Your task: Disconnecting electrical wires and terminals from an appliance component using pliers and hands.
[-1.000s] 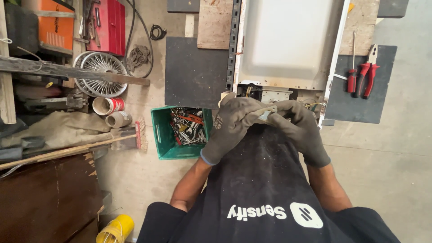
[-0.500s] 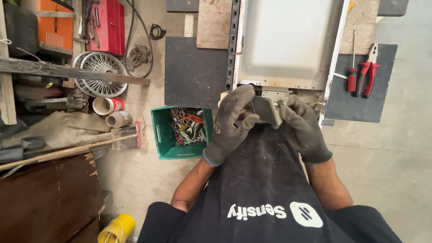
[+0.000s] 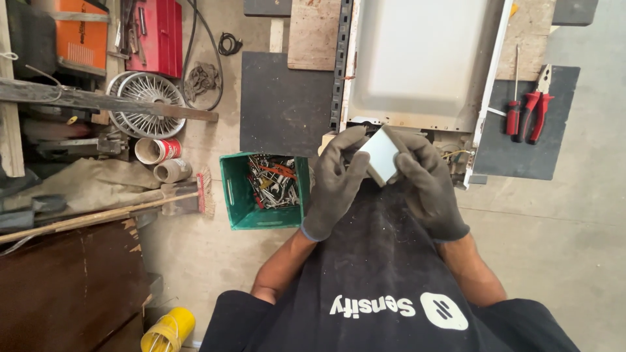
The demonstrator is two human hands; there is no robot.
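Both gloved hands hold a small flat grey block (image 3: 380,154) in front of the person's dark apron (image 3: 385,261). The left hand (image 3: 336,179) closes its fingers around the block's left edge, and the right hand (image 3: 427,179) grips its right edge, thumb across the top corner. The block is tilted, its pale face turned up to the camera. Just beyond it lies a large white metal panel (image 3: 417,58) on the floor. A green crate (image 3: 233,195) of tools sits left of the hands; red pliers (image 3: 538,107) and a screwdriver (image 3: 514,104) rest on a dark mat at right.
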